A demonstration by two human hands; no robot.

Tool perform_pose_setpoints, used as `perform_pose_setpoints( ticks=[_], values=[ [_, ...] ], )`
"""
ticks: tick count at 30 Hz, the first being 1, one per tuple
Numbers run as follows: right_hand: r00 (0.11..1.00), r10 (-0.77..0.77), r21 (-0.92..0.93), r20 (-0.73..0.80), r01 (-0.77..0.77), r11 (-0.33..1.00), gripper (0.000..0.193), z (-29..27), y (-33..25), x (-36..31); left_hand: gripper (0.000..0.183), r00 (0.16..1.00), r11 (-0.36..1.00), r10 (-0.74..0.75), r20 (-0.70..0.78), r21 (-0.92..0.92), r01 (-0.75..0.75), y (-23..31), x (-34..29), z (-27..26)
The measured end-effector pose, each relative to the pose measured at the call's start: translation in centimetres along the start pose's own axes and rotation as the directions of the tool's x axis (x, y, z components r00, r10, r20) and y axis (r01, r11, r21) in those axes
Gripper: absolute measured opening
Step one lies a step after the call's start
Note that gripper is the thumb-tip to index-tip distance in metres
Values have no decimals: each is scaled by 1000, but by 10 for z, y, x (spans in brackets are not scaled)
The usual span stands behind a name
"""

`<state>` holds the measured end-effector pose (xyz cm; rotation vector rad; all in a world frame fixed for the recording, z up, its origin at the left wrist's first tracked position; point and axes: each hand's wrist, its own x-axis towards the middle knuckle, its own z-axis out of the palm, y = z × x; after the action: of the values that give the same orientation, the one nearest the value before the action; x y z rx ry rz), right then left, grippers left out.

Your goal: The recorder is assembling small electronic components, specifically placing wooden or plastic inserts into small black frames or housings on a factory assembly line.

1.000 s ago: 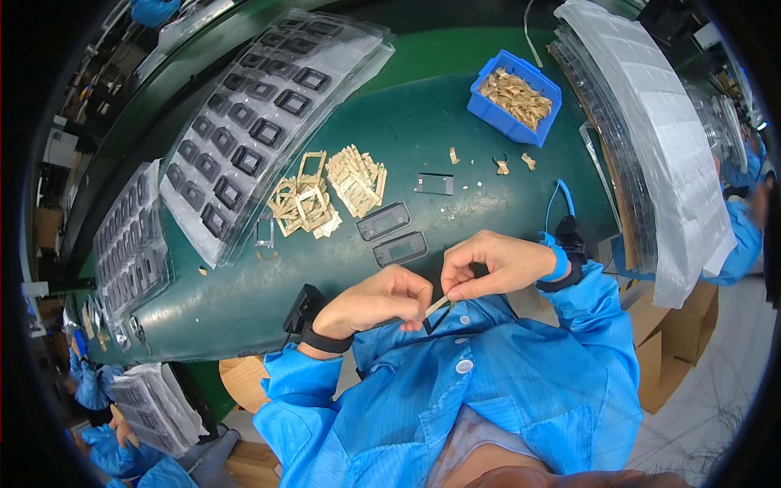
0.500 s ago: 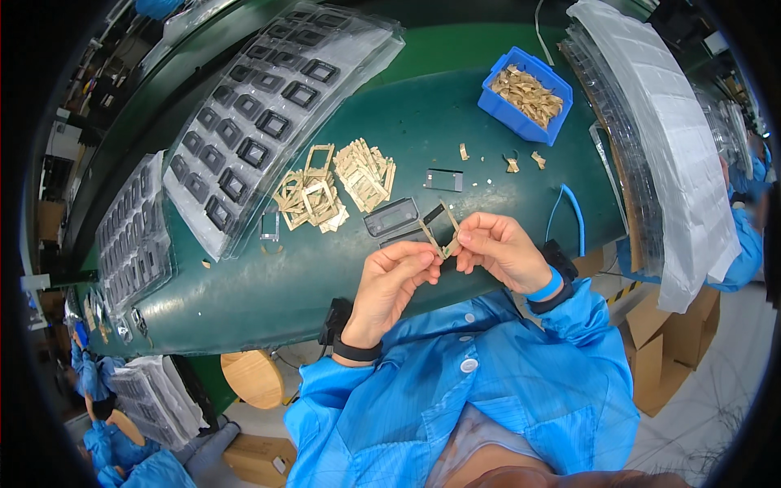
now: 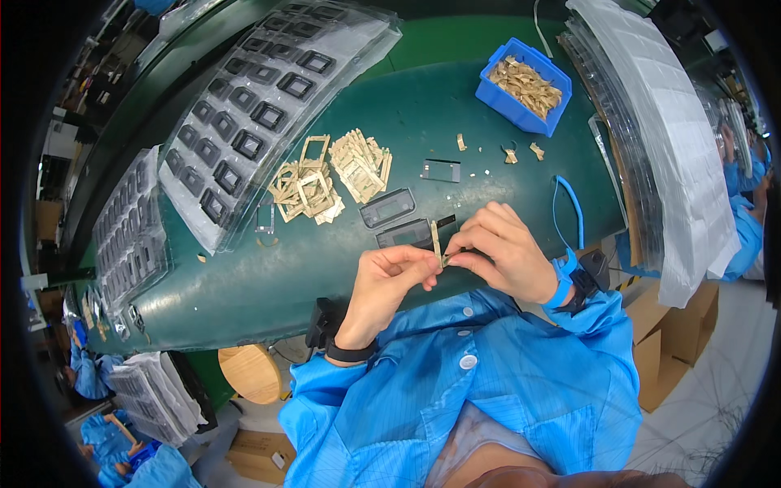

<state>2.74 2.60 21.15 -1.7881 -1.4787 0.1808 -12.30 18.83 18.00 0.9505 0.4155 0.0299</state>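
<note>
My left hand (image 3: 392,286) pinches the lower end of a thin tan frame piece (image 3: 436,239) between thumb and fingers. My right hand (image 3: 503,254) closes on the same lower corner, its fingertips almost meeting the left ones. A black strip (image 3: 444,220) shows by the upper end of the piece; whether it is attached I cannot tell. Just beyond my hands lie two dark rectangular housings (image 3: 388,209), one partly behind the held piece. Farther off is a flat dark rectangular panel (image 3: 441,170). Two heaps of tan frames (image 3: 360,165) lie to the left of it.
A blue bin (image 3: 521,112) full of tan scraps stands at the back right. Clear trays of black frames (image 3: 268,115) cover the back left. Stacked trays under white sheeting (image 3: 651,122) rise at right. A blue cord (image 3: 580,220) runs to my right wrist. Small scraps (image 3: 510,154) dot the green table.
The tan frame piece has turned from an open, spread view to nearly edge-on. My right hand has rolled over, its back now more upward, and my left hand has shifted slightly left.
</note>
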Motion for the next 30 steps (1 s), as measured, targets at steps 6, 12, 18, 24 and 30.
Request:
perform_pose_setpoints(
  ticks=[6,12,18,24,30],
  values=[
    [997,-11,58,78,7,998,16,-1,3,-1,10,998,990,-51,-22,129,53,6,-2,2],
    [986,-93,-39,137,99,994,15,0,1,-1,10,993,968,-109,-36,222,115,9,-2,2],
    [956,-285,-285,75,295,912,17,7,7,-7,11,982,982,-188,11,-15,188,1,1,-2],
    [923,-383,-324,-49,348,880,18,8,13,-13,9,940,869,-320,121,-358,342,-2,2,-4],
    [911,-377,-317,-164,313,895,20,-28,28,-12,8,993,933,-116,11,-341,113,-2,2,-14]
  ],
)
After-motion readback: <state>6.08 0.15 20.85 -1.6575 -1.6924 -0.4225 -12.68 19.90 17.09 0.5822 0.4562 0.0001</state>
